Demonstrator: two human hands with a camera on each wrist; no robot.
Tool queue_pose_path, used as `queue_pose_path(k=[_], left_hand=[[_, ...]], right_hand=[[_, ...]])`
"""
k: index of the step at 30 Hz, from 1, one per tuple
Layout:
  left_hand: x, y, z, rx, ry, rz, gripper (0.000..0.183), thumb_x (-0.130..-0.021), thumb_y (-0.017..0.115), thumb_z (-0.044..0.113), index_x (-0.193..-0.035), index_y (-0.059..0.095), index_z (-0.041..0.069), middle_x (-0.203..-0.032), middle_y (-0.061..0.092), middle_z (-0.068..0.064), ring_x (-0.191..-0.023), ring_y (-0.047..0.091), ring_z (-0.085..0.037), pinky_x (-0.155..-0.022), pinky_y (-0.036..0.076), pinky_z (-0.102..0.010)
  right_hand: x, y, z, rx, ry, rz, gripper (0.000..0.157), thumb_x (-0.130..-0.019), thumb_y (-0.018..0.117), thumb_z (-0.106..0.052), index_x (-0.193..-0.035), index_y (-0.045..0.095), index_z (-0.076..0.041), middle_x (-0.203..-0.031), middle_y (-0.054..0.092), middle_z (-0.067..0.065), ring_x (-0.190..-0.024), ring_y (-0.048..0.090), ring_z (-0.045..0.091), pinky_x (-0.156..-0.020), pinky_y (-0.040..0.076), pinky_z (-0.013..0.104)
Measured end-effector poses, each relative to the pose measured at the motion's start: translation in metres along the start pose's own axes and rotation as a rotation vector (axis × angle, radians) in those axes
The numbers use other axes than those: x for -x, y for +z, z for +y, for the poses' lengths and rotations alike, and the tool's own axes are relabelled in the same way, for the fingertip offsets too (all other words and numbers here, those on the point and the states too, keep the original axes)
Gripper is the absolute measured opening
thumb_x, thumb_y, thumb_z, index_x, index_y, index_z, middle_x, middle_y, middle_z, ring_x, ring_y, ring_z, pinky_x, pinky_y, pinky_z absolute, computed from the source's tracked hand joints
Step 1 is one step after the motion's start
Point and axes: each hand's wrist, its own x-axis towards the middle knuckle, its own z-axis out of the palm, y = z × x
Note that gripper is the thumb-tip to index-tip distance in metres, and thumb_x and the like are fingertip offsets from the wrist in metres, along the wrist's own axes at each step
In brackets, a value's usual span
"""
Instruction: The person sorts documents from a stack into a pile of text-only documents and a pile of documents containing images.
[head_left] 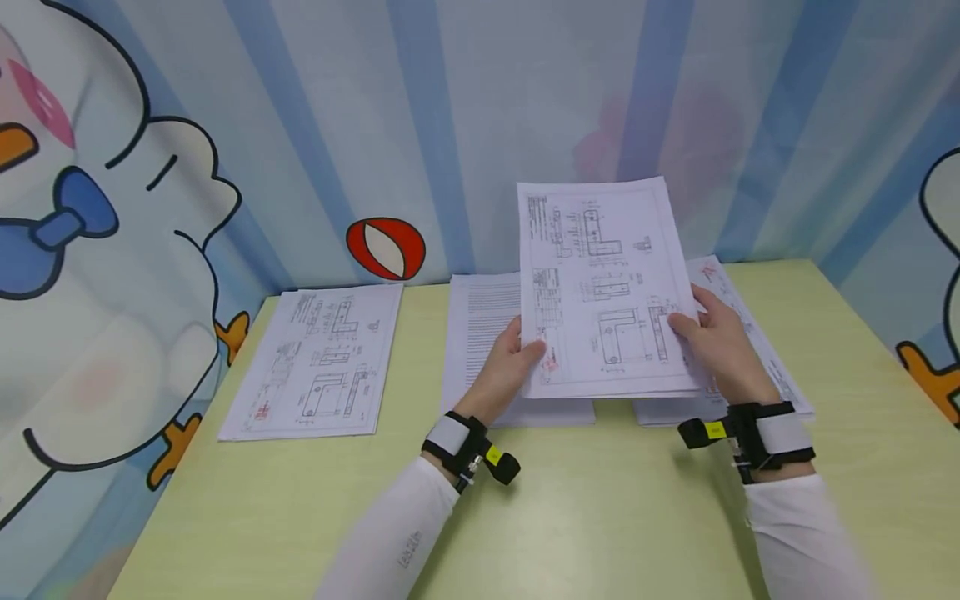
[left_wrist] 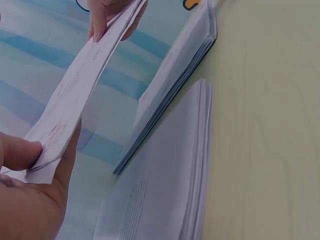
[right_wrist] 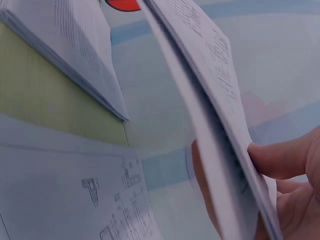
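Both hands hold up a thin stack of paper sheets (head_left: 570,250) printed with technical drawings and a small red stamp. My left hand (head_left: 501,371) pinches its lower left corner, thumb on the front and fingers behind. On the right edge, my right hand (head_left: 723,346) grips it the same way. Seen from the right wrist, the held sheets (right_wrist: 220,100) part slightly along one edge. Below and behind them lie a pile of text pages (head_left: 480,333) and, to the right, a pile of drawing sheets (head_left: 757,333), both partly hidden.
Another pile of drawing sheets (head_left: 322,358) with a red stamp lies on the left of the pale yellow-green table (head_left: 585,517). A curtain with cartoon figures (head_left: 510,108) hangs right behind the table's back edge. Each wrist wears a strapped camera (head_left: 502,465).
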Motion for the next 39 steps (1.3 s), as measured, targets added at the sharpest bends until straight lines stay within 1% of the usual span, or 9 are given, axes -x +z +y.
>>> queue_pose_path(k=[5, 9, 13, 18, 23, 27, 31, 34, 39], left_hand=[[-0.014, 0.034, -0.007, -0.047, -0.007, 0.027, 0.043, -0.097, 0.038, 0.014, -0.134, 0.034, 0.034, -0.114, 0.06, 0.002, -0.094, 0.06, -0.017, -0.078, 0.049, -0.034], [-0.021, 0.056, -0.015, -0.072, -0.057, 0.058, 0.04, -0.096, 0.039, 0.015, -0.132, 0.036, 0.031, -0.112, 0.059, 0.004, -0.093, 0.059, -0.013, -0.081, 0.047, -0.032], [-0.027, 0.072, -0.022, -0.066, -0.11, 0.082, 0.039, -0.095, 0.04, 0.013, -0.131, 0.038, 0.027, -0.109, 0.058, 0.005, -0.093, 0.057, -0.011, -0.082, 0.045, -0.031], [-0.031, 0.089, -0.028, -0.047, -0.129, 0.067, 0.044, -0.091, 0.046, 0.007, -0.134, 0.038, 0.016, -0.109, 0.063, -0.004, -0.089, 0.06, -0.012, -0.076, 0.047, -0.029], [-0.034, 0.1, -0.035, -0.033, -0.186, 0.059, 0.055, -0.087, 0.052, 0.001, -0.139, 0.035, 0.008, -0.104, 0.064, -0.01, -0.082, 0.062, -0.014, -0.072, 0.051, -0.03], [-0.033, 0.105, -0.037, -0.11, -0.21, 0.044, 0.052, -0.085, 0.054, -0.001, -0.135, 0.041, 0.007, -0.099, 0.06, -0.005, -0.075, 0.061, -0.014, -0.07, 0.053, -0.029], [-0.03, 0.107, -0.031, -0.271, -0.223, 0.051, 0.045, -0.086, 0.053, 0.004, -0.131, 0.047, 0.006, -0.096, 0.055, 0.0, -0.071, 0.059, -0.012, -0.065, 0.052, -0.025], [-0.028, 0.108, -0.027, -0.391, -0.227, 0.055, 0.039, -0.087, 0.053, 0.01, -0.126, 0.052, 0.006, -0.087, 0.057, 0.0, -0.065, 0.057, -0.01, -0.059, 0.047, -0.021], [-0.026, 0.107, -0.027, -0.46, -0.219, 0.052, 0.035, -0.089, 0.052, 0.015, -0.122, 0.056, 0.006, -0.075, 0.06, 0.0, -0.063, 0.056, -0.009, -0.056, 0.041, -0.019]], right_hand=[[0.002, -0.021, 0.011, 0.087, 0.031, 0.018, 0.06, -0.097, 0.038, -0.037, -0.147, 0.011, -0.018, -0.124, 0.048, 0.021, -0.094, 0.055, 0.03, -0.067, 0.046, 0.031], [0.001, -0.03, 0.021, 0.161, 0.028, 0.021, 0.06, -0.097, 0.037, -0.031, -0.147, 0.008, -0.015, -0.129, 0.042, 0.025, -0.098, 0.05, 0.035, -0.076, 0.041, 0.043], [-0.003, -0.04, 0.032, 0.272, 0.037, 0.046, 0.059, -0.097, 0.036, -0.024, -0.147, 0.007, -0.013, -0.132, 0.039, 0.03, -0.099, 0.046, 0.038, -0.081, 0.037, 0.054], [-0.004, -0.056, 0.048, 0.327, 0.073, 0.067, 0.058, -0.096, 0.039, -0.021, -0.145, 0.012, -0.007, -0.132, 0.037, 0.034, -0.1, 0.044, 0.041, -0.085, 0.034, 0.06], [-0.002, -0.072, 0.061, 0.38, 0.089, 0.083, 0.057, -0.094, 0.044, -0.019, -0.142, 0.02, -0.002, -0.123, 0.044, 0.037, -0.091, 0.051, 0.039, -0.07, 0.041, 0.048], [-0.003, -0.077, 0.071, 0.407, 0.083, 0.123, 0.056, -0.092, 0.048, -0.016, -0.141, 0.025, -0.002, -0.115, 0.049, 0.036, -0.084, 0.055, 0.038, -0.06, 0.042, 0.039], [-0.006, -0.076, 0.083, 0.428, 0.099, 0.147, 0.054, -0.091, 0.05, -0.014, -0.138, 0.029, 0.002, -0.115, 0.049, 0.037, -0.086, 0.054, 0.041, -0.064, 0.043, 0.046], [-0.007, -0.075, 0.087, 0.442, 0.138, 0.158, 0.053, -0.091, 0.049, -0.014, -0.136, 0.029, 0.006, -0.119, 0.047, 0.038, -0.092, 0.052, 0.044, -0.07, 0.042, 0.052], [-0.005, -0.074, 0.087, 0.509, 0.193, 0.148, 0.054, -0.089, 0.051, -0.017, -0.133, 0.034, 0.008, -0.12, 0.046, 0.039, -0.096, 0.049, 0.047, -0.072, 0.039, 0.053]])
